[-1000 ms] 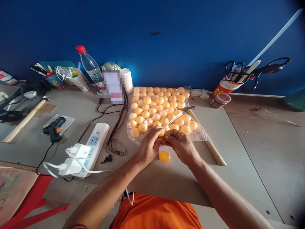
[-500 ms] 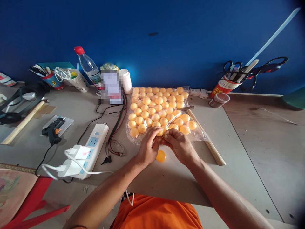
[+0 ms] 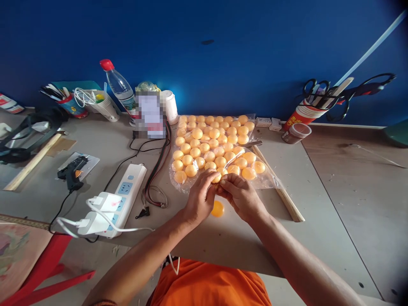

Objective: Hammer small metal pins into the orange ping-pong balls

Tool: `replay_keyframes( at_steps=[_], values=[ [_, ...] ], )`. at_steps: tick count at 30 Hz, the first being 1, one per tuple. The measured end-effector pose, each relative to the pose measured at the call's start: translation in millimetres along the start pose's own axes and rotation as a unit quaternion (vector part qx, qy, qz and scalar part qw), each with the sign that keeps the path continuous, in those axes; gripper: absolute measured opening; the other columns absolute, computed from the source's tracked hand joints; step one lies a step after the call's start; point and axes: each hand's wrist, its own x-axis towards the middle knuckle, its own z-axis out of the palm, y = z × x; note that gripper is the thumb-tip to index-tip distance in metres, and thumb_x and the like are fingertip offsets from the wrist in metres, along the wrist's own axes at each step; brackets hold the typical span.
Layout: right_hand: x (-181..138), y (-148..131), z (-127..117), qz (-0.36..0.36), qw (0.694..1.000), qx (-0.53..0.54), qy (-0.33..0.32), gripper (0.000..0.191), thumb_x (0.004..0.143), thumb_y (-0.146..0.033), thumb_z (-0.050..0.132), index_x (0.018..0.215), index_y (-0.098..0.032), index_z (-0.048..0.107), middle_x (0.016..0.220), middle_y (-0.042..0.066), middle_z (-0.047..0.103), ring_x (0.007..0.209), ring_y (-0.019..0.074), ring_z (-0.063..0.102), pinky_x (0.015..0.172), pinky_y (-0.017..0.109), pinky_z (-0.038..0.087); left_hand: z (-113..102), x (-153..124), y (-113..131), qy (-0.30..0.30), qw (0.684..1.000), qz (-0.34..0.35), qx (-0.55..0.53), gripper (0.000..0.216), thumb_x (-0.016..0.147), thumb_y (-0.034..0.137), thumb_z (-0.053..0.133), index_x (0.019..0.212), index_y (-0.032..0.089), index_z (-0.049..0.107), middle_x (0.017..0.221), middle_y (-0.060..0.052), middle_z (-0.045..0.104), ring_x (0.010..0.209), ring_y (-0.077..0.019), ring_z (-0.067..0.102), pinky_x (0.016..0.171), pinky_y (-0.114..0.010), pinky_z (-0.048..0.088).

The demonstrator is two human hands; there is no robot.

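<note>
My left hand [image 3: 200,195] and my right hand [image 3: 241,193] meet at the near edge of a clear plastic bag [image 3: 268,180]. Fingertips of both are pinched together, touching each other. Whatever they grip is tiny and mostly covered by the fingers, so I cannot make it out. Inside the bag lie rows of orange ping-pong balls [image 3: 209,156]. One loose orange ball [image 3: 218,208] sits on the table just below my hands, between the wrists.
A wooden stick [image 3: 288,204] lies right of the bag. To the left are a white power strip [image 3: 130,180] with chargers, cables, and a black glue gun [image 3: 72,172]. A bottle [image 3: 119,89], a white container [image 3: 170,106] and a red cup of tools [image 3: 302,114] stand along the blue wall.
The whole view has shifted slightly. Both hands stay pinched together at the same spot by the bag, with only small finger movements. The loose ball keeps its place.
</note>
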Motion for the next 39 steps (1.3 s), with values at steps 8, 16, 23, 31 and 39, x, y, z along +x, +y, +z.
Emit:
replay_keyframes(
  at_steps=[8, 16, 23, 31, 39],
  values=[
    [4.3, 0.0, 1.4, 0.014, 0.999, 0.035, -0.007, 0.031, 0.062, -0.039, 0.084, 0.069, -0.020, 0.061, 0.062, -0.001, 0.061, 0.063, 0.0137, 0.058, 0.077, 0.035, 0.053, 0.7, 2.8, -5.0, 0.002, 0.999, -0.031, -0.025, 0.033, 0.093, 0.013, 0.048, 0.124, 0.022, 0.057, 0.126, -0.010, 0.064, 0.121, -0.0214, 0.059, 0.104, -0.039, 0.050],
    [5.9, -3.3, 2.0, 0.016, 0.998, 0.051, 0.011, 0.040, 0.055, -0.034, 0.089, 0.073, -0.020, 0.057, 0.067, -0.004, 0.061, 0.060, 0.0107, 0.057, 0.067, 0.030, 0.051, 0.5, 3.6, -2.5, -0.004, 0.998, -0.039, -0.051, 0.031, 0.093, 0.012, 0.048, 0.121, 0.021, 0.058, 0.125, -0.009, 0.065, 0.118, -0.0203, 0.061, 0.102, -0.037, 0.051],
    [9.0, -2.2, -3.6, 0.022, 0.998, 0.063, -0.016, 0.034, 0.059, -0.033, 0.087, 0.071, -0.020, 0.057, 0.064, -0.003, 0.062, 0.061, 0.0116, 0.057, 0.069, 0.031, 0.052, -0.6, 4.8, -2.5, -0.009, 0.990, -0.093, -0.103, 0.029, 0.095, 0.021, 0.054, 0.123, 0.020, 0.059, 0.123, -0.010, 0.066, 0.114, -0.0210, 0.062, 0.100, -0.036, 0.051],
    [13.4, -1.9, -9.7, 0.012, 0.997, 0.060, -0.037, 0.027, 0.071, -0.033, 0.080, 0.075, -0.019, 0.058, 0.066, -0.002, 0.062, 0.060, 0.0108, 0.057, 0.066, 0.028, 0.050, -1.8, 10.0, -0.6, -0.031, 0.974, -0.139, -0.174, 0.030, 0.093, 0.025, 0.055, 0.123, 0.020, 0.061, 0.119, -0.010, 0.066, 0.110, -0.0220, 0.063, 0.096, -0.035, 0.052],
    [8.4, -11.9, -14.3, -0.051, 0.987, -0.144, -0.054, 0.041, 0.076, -0.032, 0.072, 0.113, -0.022, 0.061, 0.081, -0.002, 0.063, 0.069, 0.0139, 0.061, 0.073, 0.034, 0.053, -7.0, 16.5, 3.9, -0.054, 0.900, -0.265, -0.342, 0.043, 0.089, 0.036, 0.062, 0.127, 0.020, 0.053, 0.117, -0.009, 0.065, 0.093, -0.0198, 0.066, 0.084, -0.034, 0.056]
  ],
)
